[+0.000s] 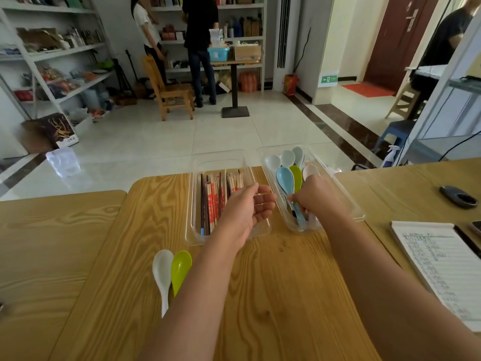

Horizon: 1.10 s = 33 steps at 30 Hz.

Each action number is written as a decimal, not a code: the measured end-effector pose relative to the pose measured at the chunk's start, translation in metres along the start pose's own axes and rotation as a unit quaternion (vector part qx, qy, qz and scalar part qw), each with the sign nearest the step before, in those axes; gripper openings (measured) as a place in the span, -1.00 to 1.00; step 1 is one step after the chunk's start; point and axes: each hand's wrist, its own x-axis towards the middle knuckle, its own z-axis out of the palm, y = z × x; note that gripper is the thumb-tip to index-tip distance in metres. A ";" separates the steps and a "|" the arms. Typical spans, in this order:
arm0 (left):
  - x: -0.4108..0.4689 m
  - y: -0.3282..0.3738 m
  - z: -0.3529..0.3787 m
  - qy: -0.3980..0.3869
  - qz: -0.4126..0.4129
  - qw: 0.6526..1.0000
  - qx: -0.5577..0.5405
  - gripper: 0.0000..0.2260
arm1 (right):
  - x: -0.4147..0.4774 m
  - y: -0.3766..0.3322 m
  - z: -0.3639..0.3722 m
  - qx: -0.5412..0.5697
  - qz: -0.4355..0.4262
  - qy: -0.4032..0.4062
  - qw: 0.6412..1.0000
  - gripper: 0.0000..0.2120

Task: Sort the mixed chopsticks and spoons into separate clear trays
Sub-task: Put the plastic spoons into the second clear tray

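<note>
Two clear trays stand side by side at the far edge of the wooden table. The left tray (194, 204) holds several chopsticks (213, 201). The right tray (346, 196) holds several spoons, among them a blue spoon (285, 179) and a green one (296, 175). My right hand (316, 195) reaches into the right tray, its fingers curled round the handles of the spoons. My left hand (250, 208) hovers over the left tray's right side, palm turned inward, fingers relaxed and holding nothing. A white spoon (162, 272) and a lime green spoon (180, 269) lie on the table near me.
A lined notebook (440, 269) lies at the right, with a dark object (458, 197) behind it. The table's far edge runs just under the trays. Beyond are a wooden chair (169, 89), shelves and people standing.
</note>
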 end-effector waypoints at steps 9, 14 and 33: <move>-0.012 0.009 0.000 0.002 0.005 1.000 -0.017 -0.72 | -0.020 -0.010 -0.011 0.142 -0.091 0.030 0.985 -0.81; -0.050 0.013 -0.026 0.034 0.043 0.997 -0.056 -0.72 | -0.088 -0.024 -0.005 0.270 -0.166 -0.009 0.949 -0.87; -0.172 -0.062 -0.149 0.198 0.007 0.973 -0.118 -0.72 | -0.215 -0.041 0.139 0.118 -0.150 -0.161 0.968 -0.74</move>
